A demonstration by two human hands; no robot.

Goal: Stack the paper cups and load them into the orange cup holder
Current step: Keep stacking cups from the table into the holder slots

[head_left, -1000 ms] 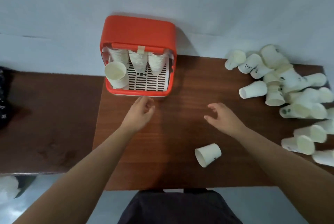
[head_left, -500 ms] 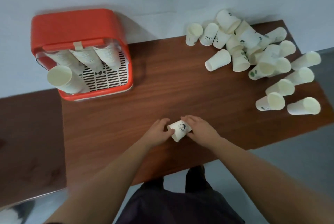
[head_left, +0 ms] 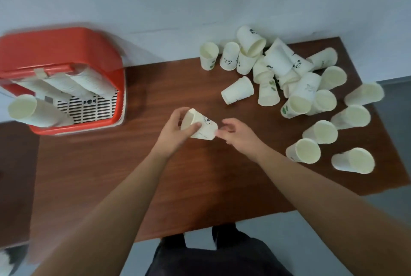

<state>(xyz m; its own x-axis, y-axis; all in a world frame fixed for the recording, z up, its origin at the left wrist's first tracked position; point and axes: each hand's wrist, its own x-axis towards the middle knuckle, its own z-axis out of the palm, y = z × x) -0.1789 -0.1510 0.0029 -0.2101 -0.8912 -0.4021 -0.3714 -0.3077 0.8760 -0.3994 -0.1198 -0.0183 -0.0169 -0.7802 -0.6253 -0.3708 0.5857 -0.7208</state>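
Observation:
A single white paper cup (head_left: 203, 127) with a small dark print lies on its side in my left hand (head_left: 175, 134), whose fingers and thumb curl round its rim end above the table's middle. My right hand (head_left: 235, 135) hovers just right of the cup's base, fingers loosely bent, fingertips at or near the base; contact is unclear. The orange cup holder (head_left: 55, 53) stands at the far left with several cup stacks (head_left: 73, 86) leaning in it over a slotted white grille. A pile of loose paper cups (head_left: 295, 79) lies at the far right.
The brown wooden table (head_left: 178, 186) ends at a front edge near my body and a right edge past the loose cups. A lower dark surface (head_left: 15, 175) adjoins on the left. A pale wall runs behind.
My left hand has lifted the cup off the table and taken it alone. My right hand has come off the cup. The view has shifted.

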